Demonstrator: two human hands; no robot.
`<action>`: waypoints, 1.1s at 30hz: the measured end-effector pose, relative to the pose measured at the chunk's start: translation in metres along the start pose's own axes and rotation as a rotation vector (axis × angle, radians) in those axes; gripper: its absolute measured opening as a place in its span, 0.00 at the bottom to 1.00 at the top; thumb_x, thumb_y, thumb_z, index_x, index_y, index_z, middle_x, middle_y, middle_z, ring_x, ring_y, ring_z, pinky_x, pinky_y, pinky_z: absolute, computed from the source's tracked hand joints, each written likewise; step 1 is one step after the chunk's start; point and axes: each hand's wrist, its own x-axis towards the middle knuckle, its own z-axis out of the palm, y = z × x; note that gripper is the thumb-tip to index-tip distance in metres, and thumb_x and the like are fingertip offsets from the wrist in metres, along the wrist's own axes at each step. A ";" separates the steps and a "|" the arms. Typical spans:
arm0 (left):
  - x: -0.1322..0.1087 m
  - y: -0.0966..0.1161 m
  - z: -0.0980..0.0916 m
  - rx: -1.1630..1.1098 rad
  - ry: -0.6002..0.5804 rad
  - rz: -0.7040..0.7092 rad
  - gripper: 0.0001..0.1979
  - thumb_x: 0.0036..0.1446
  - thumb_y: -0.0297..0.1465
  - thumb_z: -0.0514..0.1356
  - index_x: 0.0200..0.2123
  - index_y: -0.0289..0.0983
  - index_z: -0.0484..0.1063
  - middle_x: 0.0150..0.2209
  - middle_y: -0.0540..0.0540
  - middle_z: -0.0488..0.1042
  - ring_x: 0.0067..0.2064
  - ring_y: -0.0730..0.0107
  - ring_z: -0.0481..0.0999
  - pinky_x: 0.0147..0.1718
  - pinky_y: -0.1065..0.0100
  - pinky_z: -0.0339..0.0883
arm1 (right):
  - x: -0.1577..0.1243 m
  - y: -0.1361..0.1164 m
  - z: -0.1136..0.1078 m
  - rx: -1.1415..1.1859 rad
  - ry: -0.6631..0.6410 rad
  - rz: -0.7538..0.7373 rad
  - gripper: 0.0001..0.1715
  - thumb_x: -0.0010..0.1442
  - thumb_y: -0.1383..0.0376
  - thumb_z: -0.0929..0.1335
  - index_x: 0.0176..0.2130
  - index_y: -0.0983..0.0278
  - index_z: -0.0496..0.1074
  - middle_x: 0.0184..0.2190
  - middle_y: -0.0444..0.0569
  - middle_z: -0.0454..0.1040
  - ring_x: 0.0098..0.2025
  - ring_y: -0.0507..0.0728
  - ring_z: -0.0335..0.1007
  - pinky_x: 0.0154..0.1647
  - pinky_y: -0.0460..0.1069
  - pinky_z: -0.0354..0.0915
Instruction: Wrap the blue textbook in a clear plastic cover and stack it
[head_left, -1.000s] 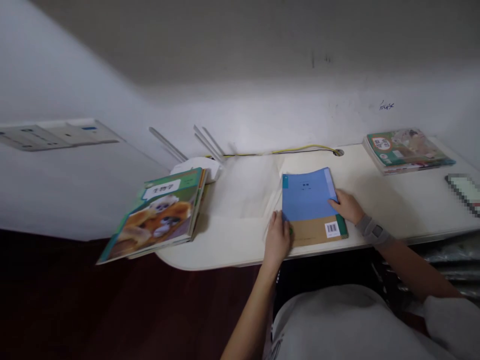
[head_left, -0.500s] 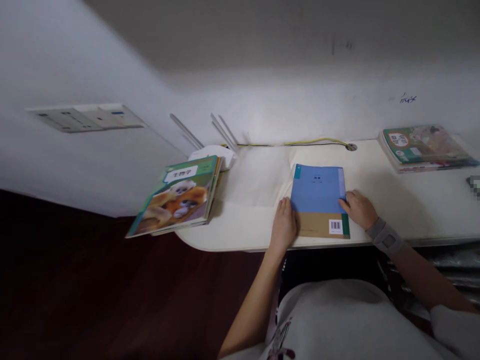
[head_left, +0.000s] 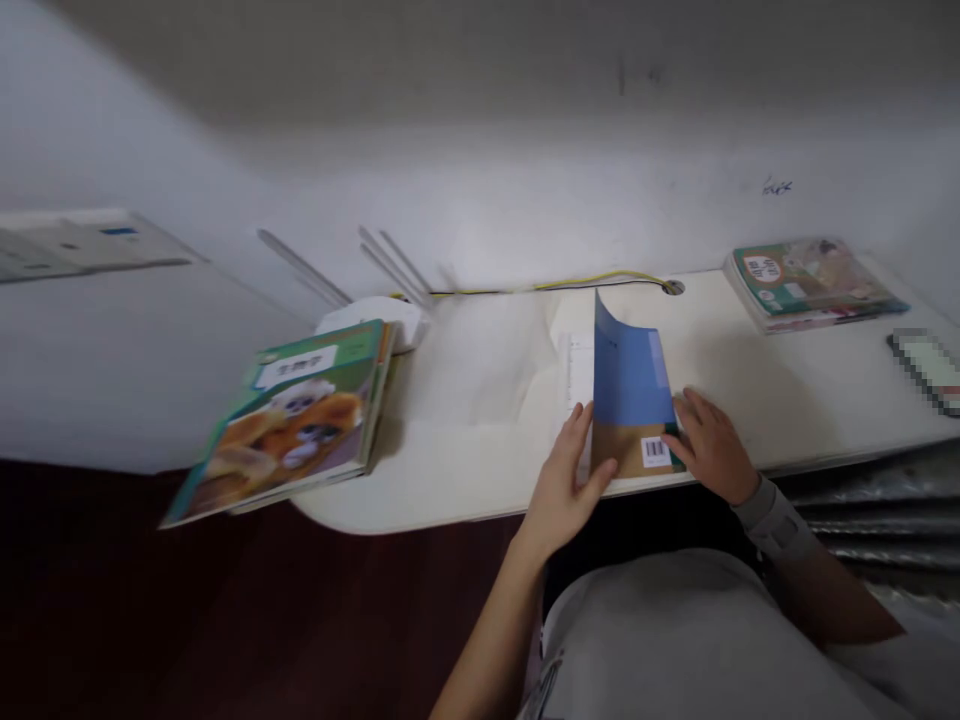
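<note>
A blue and tan textbook (head_left: 632, 385) lies near the front edge of the white table, back cover up, with a barcode at its lower right. Its cover stands partly lifted on the left side, and a white printed page shows beneath. At that raised edge is my left hand (head_left: 562, 485), thumb on the cover's face and fingers on the far side of the edge. My right hand (head_left: 712, 445), with a grey band at the wrist, rests at the book's right edge. Its thumb touches the edge, while the other fingers spread over the table beside it.
A stack of textbooks with monkeys on the cover (head_left: 292, 410) overhangs the table's left end. Behind it is a white router (head_left: 405, 322) with several antennas. Another book stack (head_left: 817, 280) lies at the back right, near a blurred-out phone (head_left: 930, 370). A yellow cable (head_left: 600, 278) runs along the wall.
The back cover has risen from lying flat, baring a page on the left. My left thumb has come onto the cover, and my right fingers have spread. The view has shifted right.
</note>
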 end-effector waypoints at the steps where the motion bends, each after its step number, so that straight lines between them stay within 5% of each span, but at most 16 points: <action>1: 0.001 0.007 0.005 0.057 -0.065 0.061 0.36 0.60 0.39 0.55 0.67 0.41 0.42 0.68 0.40 0.46 0.68 0.56 0.46 0.63 0.50 0.46 | -0.006 0.007 -0.001 -0.009 0.024 0.047 0.31 0.65 0.53 0.57 0.58 0.71 0.61 0.59 0.67 0.61 0.61 0.67 0.56 0.57 0.61 0.57; 5: 0.018 0.028 0.044 0.312 -0.177 0.191 0.35 0.62 0.31 0.51 0.68 0.39 0.35 0.69 0.38 0.36 0.68 0.51 0.33 0.62 0.44 0.44 | -0.031 0.039 -0.007 -0.088 0.039 0.243 0.34 0.65 0.52 0.57 0.59 0.74 0.59 0.61 0.70 0.58 0.64 0.70 0.50 0.59 0.65 0.52; 11: 0.043 0.043 0.092 0.656 -0.292 0.374 0.31 0.58 0.22 0.50 0.65 0.41 0.51 0.67 0.41 0.48 0.68 0.45 0.39 0.58 0.32 0.40 | -0.051 0.059 -0.006 -0.091 -0.048 0.300 0.32 0.64 0.56 0.58 0.59 0.74 0.59 0.61 0.69 0.59 0.64 0.68 0.52 0.60 0.64 0.52; 33: 0.057 0.044 0.112 0.619 -0.325 0.389 0.21 0.62 0.34 0.54 0.58 0.43 0.64 0.62 0.38 0.61 0.65 0.40 0.51 0.56 0.28 0.34 | -0.050 0.068 -0.005 0.298 0.104 0.397 0.27 0.67 0.61 0.52 0.57 0.69 0.66 0.57 0.59 0.67 0.62 0.59 0.57 0.63 0.60 0.53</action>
